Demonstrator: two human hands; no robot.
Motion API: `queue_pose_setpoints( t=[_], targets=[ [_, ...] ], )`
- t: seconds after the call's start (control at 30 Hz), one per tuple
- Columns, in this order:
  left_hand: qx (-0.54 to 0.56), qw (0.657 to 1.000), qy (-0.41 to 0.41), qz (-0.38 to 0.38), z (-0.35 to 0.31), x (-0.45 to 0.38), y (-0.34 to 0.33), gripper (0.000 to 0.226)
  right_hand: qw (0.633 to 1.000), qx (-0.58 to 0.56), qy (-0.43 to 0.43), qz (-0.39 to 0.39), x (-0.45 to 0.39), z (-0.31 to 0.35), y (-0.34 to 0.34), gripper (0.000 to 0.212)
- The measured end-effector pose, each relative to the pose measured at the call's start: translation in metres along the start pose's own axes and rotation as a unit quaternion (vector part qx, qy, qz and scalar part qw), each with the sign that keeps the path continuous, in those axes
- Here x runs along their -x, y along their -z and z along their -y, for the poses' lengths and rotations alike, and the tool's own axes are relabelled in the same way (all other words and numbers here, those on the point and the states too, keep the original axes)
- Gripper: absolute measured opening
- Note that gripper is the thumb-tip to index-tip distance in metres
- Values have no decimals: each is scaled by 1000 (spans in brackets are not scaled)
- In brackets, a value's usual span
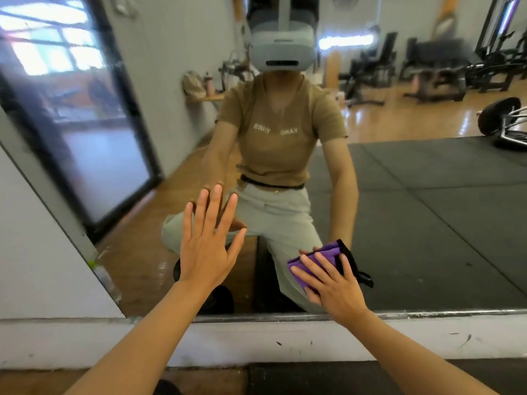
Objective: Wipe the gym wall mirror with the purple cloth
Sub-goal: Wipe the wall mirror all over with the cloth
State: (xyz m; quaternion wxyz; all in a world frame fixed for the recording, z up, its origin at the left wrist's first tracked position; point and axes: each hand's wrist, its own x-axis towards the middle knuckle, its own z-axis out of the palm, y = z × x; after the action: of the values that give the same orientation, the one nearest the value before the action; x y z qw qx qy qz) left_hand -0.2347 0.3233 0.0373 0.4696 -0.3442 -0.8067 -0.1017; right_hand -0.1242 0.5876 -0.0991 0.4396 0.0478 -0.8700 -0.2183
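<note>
Wall mirror (399,209): lower edge just above a white wall strip (256,340); left hand (209,246): flat against the glass, fingers (215,201) straight and spread, holding nothing; right hand (332,283): fingers straight, pressing the purple cloth (328,253) onto the glass near the mirror's bottom edge; cloth: folded, black-trimmed, black loop hanging at its right; reflection: person crouching, gym machines, dark floor mat.

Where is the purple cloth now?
In the head view, the purple cloth is low and right of centre, pressed flat on the mirror under the right hand, just above the mirror's bottom edge.
</note>
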Motion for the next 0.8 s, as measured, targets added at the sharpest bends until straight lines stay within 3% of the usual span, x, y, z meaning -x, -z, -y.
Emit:
queue_pose_setpoints(
  t=[0.17, 0.27, 0.4, 0.63, 0.8],
  targets=[
    [0, 1000, 18, 9, 7, 18, -1, 76, 991, -37, -52, -115, -99, -26, 48, 70],
    [-1, 1000, 20, 18, 14, 28, -2, 79, 985, -36, -102, -132, -143, -35, 70, 69],
    [-3, 1000, 9, 9, 21, 34, -7, 75, 980, -17, -139, -138, -138, -16, 57, 65],
    [3, 1000, 2, -1, 25, 35, -16, 71, 998, 8, 17, -64, -56, 35, 4, 70],
    [2, 1000, -6, -3, 27, 33, -14, 68, 990, 58, 124, -9, -24, 38, -11, 78]
  ],
)
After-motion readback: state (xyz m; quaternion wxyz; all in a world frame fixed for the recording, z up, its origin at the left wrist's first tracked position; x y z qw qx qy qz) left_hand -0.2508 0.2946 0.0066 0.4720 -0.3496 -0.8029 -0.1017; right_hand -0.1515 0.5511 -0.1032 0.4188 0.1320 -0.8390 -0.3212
